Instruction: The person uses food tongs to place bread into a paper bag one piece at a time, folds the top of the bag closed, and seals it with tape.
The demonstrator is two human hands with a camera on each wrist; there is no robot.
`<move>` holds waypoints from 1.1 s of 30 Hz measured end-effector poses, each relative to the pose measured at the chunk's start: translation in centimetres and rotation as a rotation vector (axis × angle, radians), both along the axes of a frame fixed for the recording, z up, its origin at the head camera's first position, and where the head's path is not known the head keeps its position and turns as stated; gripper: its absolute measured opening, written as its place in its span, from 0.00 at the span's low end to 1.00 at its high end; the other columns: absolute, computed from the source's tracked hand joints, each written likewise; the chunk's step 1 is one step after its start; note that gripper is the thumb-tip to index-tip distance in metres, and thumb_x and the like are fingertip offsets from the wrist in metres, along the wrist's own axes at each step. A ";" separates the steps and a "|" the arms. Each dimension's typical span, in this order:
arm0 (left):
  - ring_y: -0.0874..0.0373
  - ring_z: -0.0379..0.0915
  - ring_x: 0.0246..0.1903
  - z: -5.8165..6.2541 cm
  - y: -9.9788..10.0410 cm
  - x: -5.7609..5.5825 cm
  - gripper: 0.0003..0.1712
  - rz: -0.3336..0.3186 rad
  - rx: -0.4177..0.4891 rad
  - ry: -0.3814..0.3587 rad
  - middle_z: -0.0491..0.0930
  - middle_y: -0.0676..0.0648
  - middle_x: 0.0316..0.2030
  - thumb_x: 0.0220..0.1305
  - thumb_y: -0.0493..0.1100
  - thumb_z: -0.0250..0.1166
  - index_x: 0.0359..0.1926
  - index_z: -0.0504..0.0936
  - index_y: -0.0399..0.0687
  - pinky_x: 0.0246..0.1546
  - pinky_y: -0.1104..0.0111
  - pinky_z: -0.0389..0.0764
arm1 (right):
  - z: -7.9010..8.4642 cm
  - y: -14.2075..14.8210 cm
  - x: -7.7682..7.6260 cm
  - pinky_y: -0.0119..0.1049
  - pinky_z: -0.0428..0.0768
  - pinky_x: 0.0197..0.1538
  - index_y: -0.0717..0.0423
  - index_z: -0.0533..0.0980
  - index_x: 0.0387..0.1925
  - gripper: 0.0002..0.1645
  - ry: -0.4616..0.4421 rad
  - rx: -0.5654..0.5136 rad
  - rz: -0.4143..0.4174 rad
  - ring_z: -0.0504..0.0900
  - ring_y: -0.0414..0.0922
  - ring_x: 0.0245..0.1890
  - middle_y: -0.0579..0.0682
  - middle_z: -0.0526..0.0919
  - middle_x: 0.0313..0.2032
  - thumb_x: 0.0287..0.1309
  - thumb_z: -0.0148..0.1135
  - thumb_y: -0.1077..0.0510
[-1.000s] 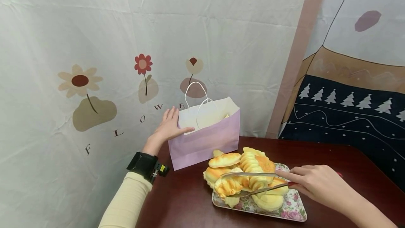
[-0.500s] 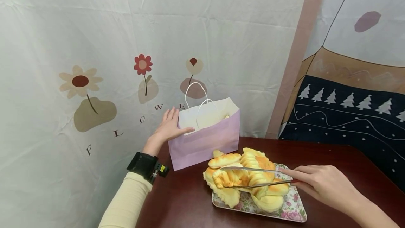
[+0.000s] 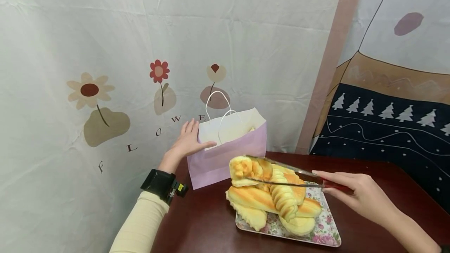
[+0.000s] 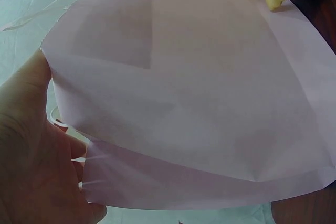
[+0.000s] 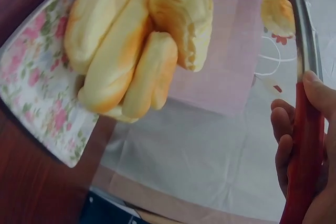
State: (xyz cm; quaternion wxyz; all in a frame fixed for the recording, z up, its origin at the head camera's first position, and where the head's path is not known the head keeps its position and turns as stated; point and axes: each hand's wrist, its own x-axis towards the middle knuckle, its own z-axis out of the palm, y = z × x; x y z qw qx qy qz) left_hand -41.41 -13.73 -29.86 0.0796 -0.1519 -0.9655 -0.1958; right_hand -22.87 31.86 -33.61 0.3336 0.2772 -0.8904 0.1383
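Note:
My left hand point(image 3: 186, 139) holds the left side of a lilac paper bag point(image 3: 214, 165), thumb at the front rim. The bag stands upright with its top open and white string handles up. Something pale peeks over the rim; the rest inside is hidden. With my right hand point(image 3: 358, 196) I grip metal tongs point(image 5: 304, 145) by their red handles. Between the tong tips is a golden, bumpy-topped bread point(image 3: 242, 170), raised in front of the bag. Below it, several breads, among them a ridged spiral roll point(image 3: 284, 198), are heaped on a floral tray point(image 3: 327, 229).
The dark red-brown table point(image 3: 197, 221) carries the bag and the tray. A pale cloth backdrop point(image 3: 105, 30) with printed flowers hangs right behind the bag. At the right hangs a dark printed cloth point(image 3: 379, 139) with white trees.
The tongs have lifted the bumpy bread off the pile, up toward the bag's front, and my right hand has risen slightly. My left hand and the bag have stayed in place.

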 end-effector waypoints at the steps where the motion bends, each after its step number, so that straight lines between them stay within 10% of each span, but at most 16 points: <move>1: 0.39 0.28 0.79 0.0 0.0 0.0 0.67 0.001 0.002 -0.002 0.36 0.36 0.80 0.57 0.72 0.64 0.79 0.41 0.36 0.75 0.42 0.48 | 0.1 -0.1 -0.2 0.11 0.74 0.41 0.38 0.81 0.58 0.39 -0.010 -0.037 0.007 0.81 0.25 0.37 0.41 0.89 0.44 0.40 0.80 0.63; 9: 0.39 0.28 0.79 0.0 -0.1 0.0 0.67 0.005 -0.004 -0.002 0.35 0.37 0.80 0.57 0.72 0.64 0.79 0.40 0.37 0.76 0.43 0.48 | 0.1 -1.2 -2.7 0.22 0.73 0.24 0.52 0.80 0.60 0.30 -0.153 -0.370 0.058 0.79 0.31 0.22 0.33 0.85 0.25 0.54 0.71 0.68; 21: 0.40 0.28 0.79 -0.2 0.0 -0.1 0.68 0.005 -0.005 -0.003 0.36 0.38 0.80 0.56 0.74 0.63 0.79 0.41 0.38 0.76 0.42 0.48 | 0.4 -3.3 -7.7 0.28 0.82 0.29 0.64 0.68 0.68 0.30 -0.517 -0.740 0.076 0.85 0.36 0.26 0.31 0.86 0.30 0.70 0.58 0.54; 33: 0.41 0.28 0.79 0.0 0.0 0.0 0.68 0.005 -0.006 0.000 0.35 0.38 0.80 0.56 0.73 0.64 0.79 0.40 0.38 0.76 0.44 0.48 | 0.6 -5.4 -10.3 0.29 0.84 0.35 0.61 0.66 0.71 0.37 -0.731 -0.774 0.019 0.85 0.36 0.27 0.41 0.88 0.32 0.69 0.59 0.45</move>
